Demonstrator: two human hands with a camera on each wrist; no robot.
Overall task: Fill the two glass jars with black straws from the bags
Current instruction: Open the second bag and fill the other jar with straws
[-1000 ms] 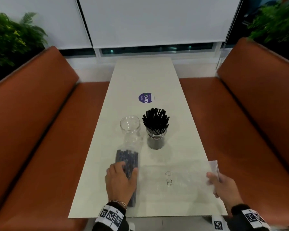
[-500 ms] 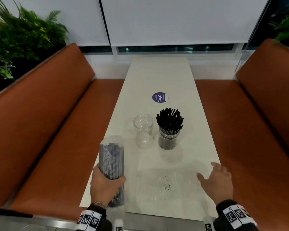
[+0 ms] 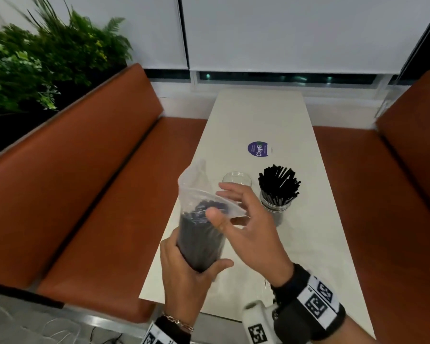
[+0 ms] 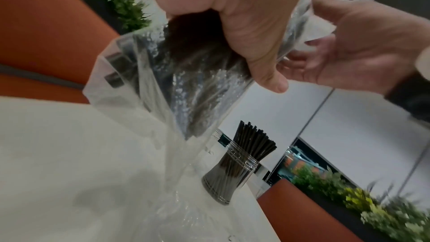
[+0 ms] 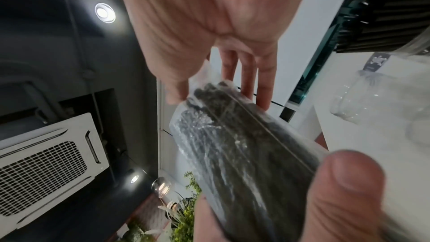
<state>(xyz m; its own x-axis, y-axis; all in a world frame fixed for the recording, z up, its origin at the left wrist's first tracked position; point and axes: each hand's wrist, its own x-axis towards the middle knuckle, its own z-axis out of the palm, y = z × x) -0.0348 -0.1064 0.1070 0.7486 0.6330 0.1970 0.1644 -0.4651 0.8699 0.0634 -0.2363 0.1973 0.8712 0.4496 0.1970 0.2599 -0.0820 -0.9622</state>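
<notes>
A clear, thin plastic bag packed with black straws (image 3: 200, 234) is held upright above the near left part of the long pale table (image 3: 315, 244). Its lower half is gripped by the left hand (image 3: 184, 276), fingers and thumb wrapped round the bundle. The right hand (image 3: 246, 224) is held at the loose mouth of the bag with fingers spread and nearly straight; nothing is seen to be pinched by it, though contact of thumb and film cannot be ruled out.

On the table beyond the hands, an empty clear glass jar (image 3: 236, 177) stands just beside a second glass jar already filled with black straws (image 3: 278, 194). One jar is therefore judged done and one outstanding.

Handling is assessed as follows. The bundle is judged light and, as a packed mass, fairly stiff along its length, so a grip round the middle or lower part is sound. The film is soft, crinkled and likely slippery; the slack top is best taken at its edge and drawn open or peeled down. Single straws are expected to slide and scatter once freed, so the bag mouth should be brought close over the empty jar. The jars are rigid but breakable and could be tipped by a knock.
</notes>
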